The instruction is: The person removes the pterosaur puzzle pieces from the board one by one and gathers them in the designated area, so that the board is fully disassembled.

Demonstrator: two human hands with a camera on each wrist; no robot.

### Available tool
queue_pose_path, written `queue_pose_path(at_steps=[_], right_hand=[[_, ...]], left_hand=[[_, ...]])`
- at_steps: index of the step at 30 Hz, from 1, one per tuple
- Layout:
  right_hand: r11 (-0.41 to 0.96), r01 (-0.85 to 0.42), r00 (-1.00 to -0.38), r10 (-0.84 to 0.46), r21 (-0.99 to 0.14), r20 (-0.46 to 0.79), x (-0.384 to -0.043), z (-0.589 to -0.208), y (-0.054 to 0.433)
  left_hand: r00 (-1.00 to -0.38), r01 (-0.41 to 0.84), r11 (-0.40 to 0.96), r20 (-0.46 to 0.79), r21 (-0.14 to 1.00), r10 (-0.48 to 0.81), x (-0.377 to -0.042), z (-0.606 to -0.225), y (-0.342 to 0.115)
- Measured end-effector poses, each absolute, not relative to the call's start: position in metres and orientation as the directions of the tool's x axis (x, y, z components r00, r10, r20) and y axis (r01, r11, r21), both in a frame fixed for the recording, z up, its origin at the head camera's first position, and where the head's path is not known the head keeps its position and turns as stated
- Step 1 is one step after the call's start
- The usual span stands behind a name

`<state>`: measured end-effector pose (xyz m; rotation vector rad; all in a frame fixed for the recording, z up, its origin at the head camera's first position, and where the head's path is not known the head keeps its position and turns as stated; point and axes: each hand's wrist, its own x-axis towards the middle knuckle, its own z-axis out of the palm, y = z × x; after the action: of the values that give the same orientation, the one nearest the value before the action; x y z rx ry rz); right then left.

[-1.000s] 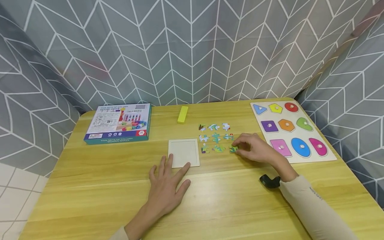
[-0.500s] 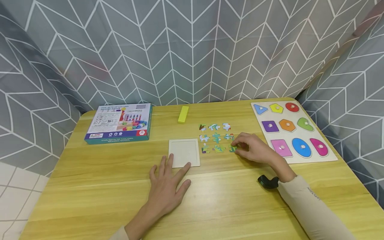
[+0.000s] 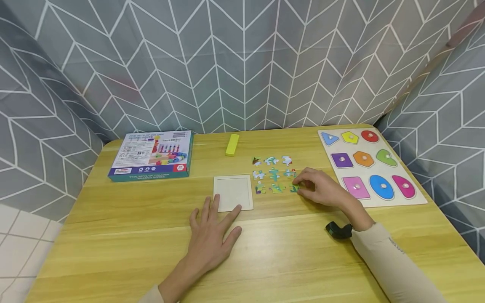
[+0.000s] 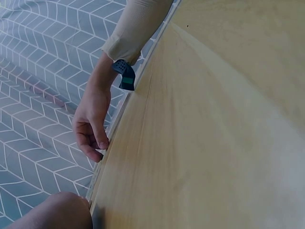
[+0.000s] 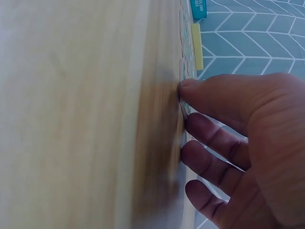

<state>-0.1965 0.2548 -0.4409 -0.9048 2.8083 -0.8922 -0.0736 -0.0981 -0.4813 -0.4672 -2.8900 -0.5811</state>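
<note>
My left hand (image 3: 209, 235) lies spread on the table, with fingertips resting on the lower edge of a pale square puzzle tray (image 3: 233, 193). To the right of the tray, small jigsaw pieces (image 3: 273, 174) with green and blue pictures lie in three loose rows. My right hand (image 3: 320, 187) pinches the bottom-right jigsaw piece (image 3: 294, 188) between thumb and index finger. Seen from the right wrist, the thumb (image 5: 209, 95) is at the piece's edge, low against the tabletop, while the other fingers are bent beside it. The left wrist view shows the right hand from the side.
A boxed bead set (image 3: 151, 155) lies at the back left. A yellow block (image 3: 232, 145) is behind the tray. At the right, a shape board (image 3: 373, 166) with knobbed coloured shapes lies close beside my right hand. A patterned grey curtain (image 3: 242, 63) hangs behind the table.
My right hand has shifted very slightly left, still at the same jigsaw piece. The left hand stays in place on the tray's edge.
</note>
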Motion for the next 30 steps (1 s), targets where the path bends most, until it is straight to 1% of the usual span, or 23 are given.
queue_pose_path(at_steps=[7,12,16,30], right_hand=[[0.656,-0.484,-0.850,-0.511,-0.580,0.131,-0.1936,-0.4395,0.2591],[0.657,-0.440,-0.878,-0.458,-0.612,0.139,-0.1909,-0.4426,0.2610],[0.657,-0.411,-0.896,-0.418,-0.632,0.148,-0.1893,-0.4446,0.2619],[0.674,-0.374,-0.917,-0.373,-0.637,0.143,-0.1897,-0.4466,0.2597]], left_hand=[[-0.939,0.329,0.872,0.226,0.363,0.260,-0.0754,-0.4812,-0.0967],[-0.933,0.337,0.869,0.251,0.363,0.257,-0.0761,-0.4815,-0.0977],[-0.937,0.326,0.873,0.246,0.363,0.248,-0.0767,-0.4812,-0.0988],[-0.952,0.293,0.870,0.205,0.397,0.227,-0.0794,-0.4805,-0.1001]])
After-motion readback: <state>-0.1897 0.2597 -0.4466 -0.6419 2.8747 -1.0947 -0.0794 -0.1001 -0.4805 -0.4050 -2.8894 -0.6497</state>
